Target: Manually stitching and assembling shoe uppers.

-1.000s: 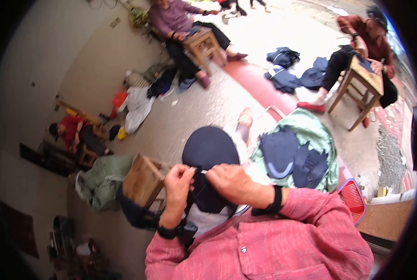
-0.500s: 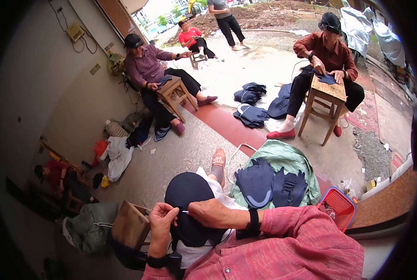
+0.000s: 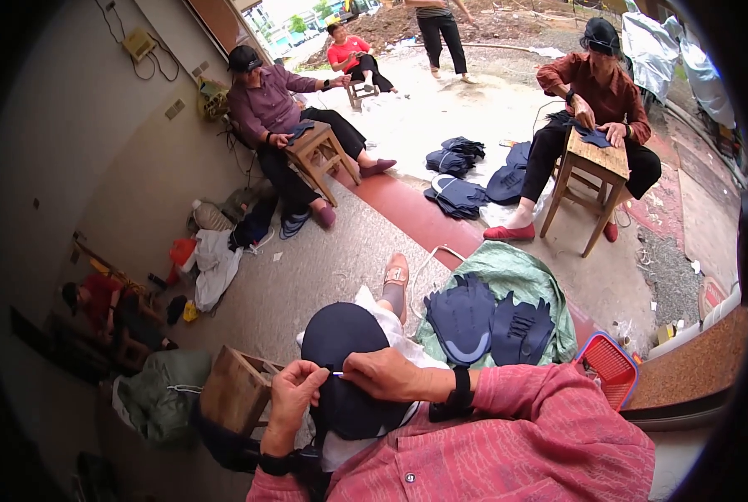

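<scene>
Across my lap lies a dark navy, rounded flat piece [image 3: 344,330], with white cloth [image 3: 403,339] showing beneath it. Both my hands meet over its middle. My right hand [image 3: 382,374] is closed in a pinch on a thin white stick-like thing [image 3: 337,374], whose short length shows between the hands. My left hand [image 3: 294,400] pinches at the other end of it, fingertips pressed together; what these fingers grip is too small to make out.
More navy pieces [image 3: 459,322] lie on a green sack [image 3: 508,259] ahead to the right, near a red basket [image 3: 610,368]. A wooden stool [image 3: 236,393] stands at my left. Two people work at wooden stools [image 3: 596,159] farther off; navy stacks [image 3: 456,197] lie between them.
The view has shifted slightly. My hands stay pinched together over the navy piece, with the thin white thing still between them. The standing person in the background has moved right.
</scene>
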Demonstrator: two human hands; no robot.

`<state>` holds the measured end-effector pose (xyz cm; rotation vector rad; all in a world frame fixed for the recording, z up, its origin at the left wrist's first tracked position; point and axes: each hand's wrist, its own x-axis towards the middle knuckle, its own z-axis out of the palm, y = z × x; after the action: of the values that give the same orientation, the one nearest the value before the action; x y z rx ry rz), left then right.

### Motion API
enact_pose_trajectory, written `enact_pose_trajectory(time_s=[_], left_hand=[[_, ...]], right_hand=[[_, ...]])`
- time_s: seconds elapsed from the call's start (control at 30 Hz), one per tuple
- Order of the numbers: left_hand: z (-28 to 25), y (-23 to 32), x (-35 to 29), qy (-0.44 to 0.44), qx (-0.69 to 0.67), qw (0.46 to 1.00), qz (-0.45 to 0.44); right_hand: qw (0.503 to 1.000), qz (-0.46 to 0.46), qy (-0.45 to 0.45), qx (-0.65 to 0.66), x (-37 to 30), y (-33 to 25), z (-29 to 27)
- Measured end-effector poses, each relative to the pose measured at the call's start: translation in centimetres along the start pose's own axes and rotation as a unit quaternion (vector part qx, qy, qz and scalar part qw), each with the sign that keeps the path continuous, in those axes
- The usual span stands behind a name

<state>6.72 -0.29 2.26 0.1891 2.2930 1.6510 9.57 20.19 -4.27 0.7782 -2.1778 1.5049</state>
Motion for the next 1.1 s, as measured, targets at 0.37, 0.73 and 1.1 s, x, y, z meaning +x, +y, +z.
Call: enact_pose_trajectory(time_s=[0.37,0.73,1.1], left_hand=[[-0.6,-0.3,-0.2,-0.054,-0.06,0.997,-0.011],[-0.8,-0.5,-0.2,0.065,-0.008,0.996,0.06],[2.2,-1.5,3.3,0.114,-0.049,0.985,0.12]], right_hand=[[0.999,0.031,-0.013,0.013,-0.1,-0.2,-0.1],[0.997,0.054,-0.051,-0.009,-0.4,-0.6,-0.7],[0.967,0.071,-0.169,-0.174,0.1,-3.0,-2.0]])
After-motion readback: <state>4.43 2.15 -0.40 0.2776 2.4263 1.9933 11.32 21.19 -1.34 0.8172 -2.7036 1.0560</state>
